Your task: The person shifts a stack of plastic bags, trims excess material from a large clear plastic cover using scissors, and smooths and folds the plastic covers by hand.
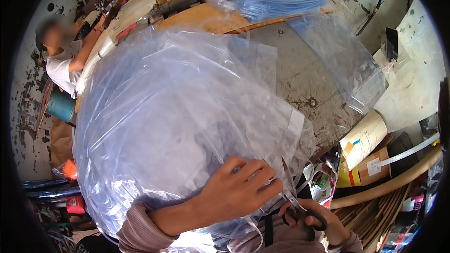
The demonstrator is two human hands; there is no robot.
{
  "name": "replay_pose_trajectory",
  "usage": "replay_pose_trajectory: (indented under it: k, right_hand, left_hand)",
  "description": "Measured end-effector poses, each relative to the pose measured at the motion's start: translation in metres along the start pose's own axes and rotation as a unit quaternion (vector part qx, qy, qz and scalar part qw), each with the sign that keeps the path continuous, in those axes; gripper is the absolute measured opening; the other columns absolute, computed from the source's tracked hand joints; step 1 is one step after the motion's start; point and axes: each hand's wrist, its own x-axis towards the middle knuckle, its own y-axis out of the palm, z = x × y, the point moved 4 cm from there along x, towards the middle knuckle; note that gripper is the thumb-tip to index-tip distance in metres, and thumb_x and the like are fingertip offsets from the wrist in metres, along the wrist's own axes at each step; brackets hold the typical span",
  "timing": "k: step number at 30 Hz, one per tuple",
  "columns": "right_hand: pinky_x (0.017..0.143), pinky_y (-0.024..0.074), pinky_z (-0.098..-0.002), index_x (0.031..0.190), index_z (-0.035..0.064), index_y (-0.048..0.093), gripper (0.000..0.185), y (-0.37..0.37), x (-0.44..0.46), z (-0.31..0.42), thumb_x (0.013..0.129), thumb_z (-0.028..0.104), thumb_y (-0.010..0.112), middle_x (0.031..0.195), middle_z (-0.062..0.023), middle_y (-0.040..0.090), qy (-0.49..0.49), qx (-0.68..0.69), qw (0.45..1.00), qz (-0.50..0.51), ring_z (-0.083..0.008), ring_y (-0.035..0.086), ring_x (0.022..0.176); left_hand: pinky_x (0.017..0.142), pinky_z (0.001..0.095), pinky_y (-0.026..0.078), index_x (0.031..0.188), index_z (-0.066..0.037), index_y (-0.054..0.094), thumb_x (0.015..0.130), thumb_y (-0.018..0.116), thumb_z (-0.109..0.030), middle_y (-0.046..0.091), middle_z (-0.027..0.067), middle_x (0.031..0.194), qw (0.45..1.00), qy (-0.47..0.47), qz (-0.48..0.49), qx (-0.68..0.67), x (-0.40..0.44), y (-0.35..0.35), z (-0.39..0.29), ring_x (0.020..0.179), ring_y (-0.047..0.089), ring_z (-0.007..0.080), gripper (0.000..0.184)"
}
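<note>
A large, billowing heap of clear plastic sheeting [159, 93] fills the middle of the view and reaches down to my lap. Over its lower right part lies my left hand [239, 187], palm down, its fingers bent into the plastic; the fingertips are partly hidden. Just right of it, my right hand [323, 222] holds a pair of scissors [294, 201] by the black handles. The scissor blades point up and away from me, close to the left fingertips and beside the plastic's edge.
A stack of bluish plastic sheets [276, 0] lies at the back of the worn table [304, 79]. Another clear plastic piece [342, 61] hangs toward the right. A phone [391, 43] stands by the wall. Cardboard boxes [375, 166] sit lower right. Another person [63, 61] works at far left.
</note>
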Motion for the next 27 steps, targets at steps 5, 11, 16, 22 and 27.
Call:
replay_pose_trajectory:
  k: [5,11,16,22,27]
  right_hand:
    - [0.065,0.0362,-0.0230,0.116,-0.0068,0.049,0.092,0.0019,0.0004,0.0015,0.065,0.068,0.068,0.081,-0.0055,0.052,0.000,0.001,1.000,-0.003,-0.0127,0.049,0.077]
    - [0.065,0.0365,-0.0233,0.116,-0.0065,0.049,0.091,0.0022,0.0005,0.0002,0.066,0.067,0.068,0.082,-0.0060,0.052,-0.002,-0.007,1.000,0.001,-0.0130,0.049,0.078]
    - [0.065,0.0369,-0.0235,0.116,-0.0068,0.049,0.091,0.0030,0.0013,0.0021,0.066,0.067,0.068,0.082,-0.0066,0.052,-0.006,-0.018,1.000,-0.004,-0.0129,0.049,0.078]
    - [0.065,0.0369,-0.0234,0.116,-0.0071,0.049,0.089,0.0025,0.0009,-0.0004,0.067,0.065,0.069,0.082,-0.0075,0.052,-0.004,-0.004,1.000,-0.001,-0.0131,0.049,0.078]
    - [0.064,0.0372,-0.0235,0.117,-0.0069,0.048,0.090,0.0008,0.0004,-0.0022,0.067,0.064,0.069,0.082,-0.0072,0.052,-0.001,-0.009,1.000,0.001,-0.0132,0.049,0.077]
  left_hand:
    - [0.067,0.0267,0.036,0.083,-0.014,0.057,0.072,0.060,-0.014,0.053,-0.0039,0.084,0.999,0.015,-0.025,0.028,-0.0008,0.0014,-0.0018,0.085,0.055,0.0103,0.012]
    - [0.070,0.0277,0.034,0.083,-0.015,0.062,0.068,0.063,-0.013,0.055,-0.0060,0.083,0.999,0.021,-0.022,0.029,-0.0005,-0.0015,-0.0036,0.080,0.056,0.0095,0.015]
    - [0.073,0.0284,0.034,0.078,-0.016,0.060,0.068,0.064,-0.013,0.056,-0.0064,0.084,0.999,0.026,-0.017,0.042,-0.0002,-0.0009,-0.0050,0.083,0.057,0.0086,0.011]
    - [0.076,0.0276,0.035,0.074,-0.016,0.057,0.069,0.065,-0.012,0.056,-0.0063,0.083,0.998,0.029,-0.022,0.053,-0.0010,0.0004,-0.0046,0.082,0.059,0.0063,0.010]
    - [0.077,0.0270,0.036,0.074,-0.016,0.057,0.070,0.065,-0.012,0.056,-0.0064,0.082,0.998,0.024,-0.028,0.052,-0.0013,0.0015,-0.0044,0.081,0.059,0.0057,0.009]
